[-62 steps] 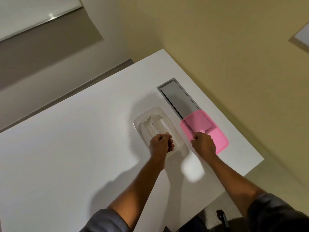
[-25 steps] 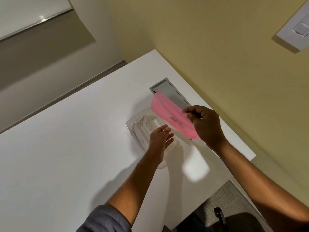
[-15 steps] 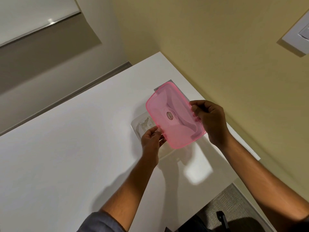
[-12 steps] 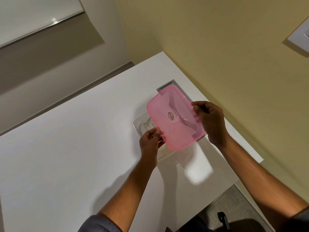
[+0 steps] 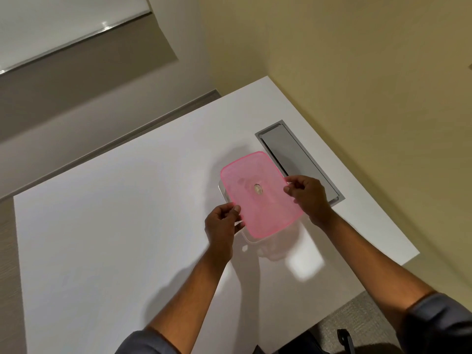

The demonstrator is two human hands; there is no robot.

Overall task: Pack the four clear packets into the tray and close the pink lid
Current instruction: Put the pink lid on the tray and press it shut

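Observation:
A translucent pink lid (image 5: 259,195) lies flat over the clear tray (image 5: 249,239), of which only a thin rim shows along the near and left sides. My left hand (image 5: 222,226) pinches the lid's near left edge. My right hand (image 5: 307,196) pinches its right edge. The clear packets are hidden under the lid. A small oval label sits at the lid's middle.
The white table (image 5: 115,226) carries the tray near its right end. A grey metal cable hatch (image 5: 297,159) is set into the tabletop just right of the lid. The table's right edge runs along a yellow wall. A dark chair part (image 5: 344,338) shows below the table's near edge.
The lid was lifted off the table at the right, turned over and brought down over the tray. Both hands now hold its edges; before, my left hand rested in the tray.

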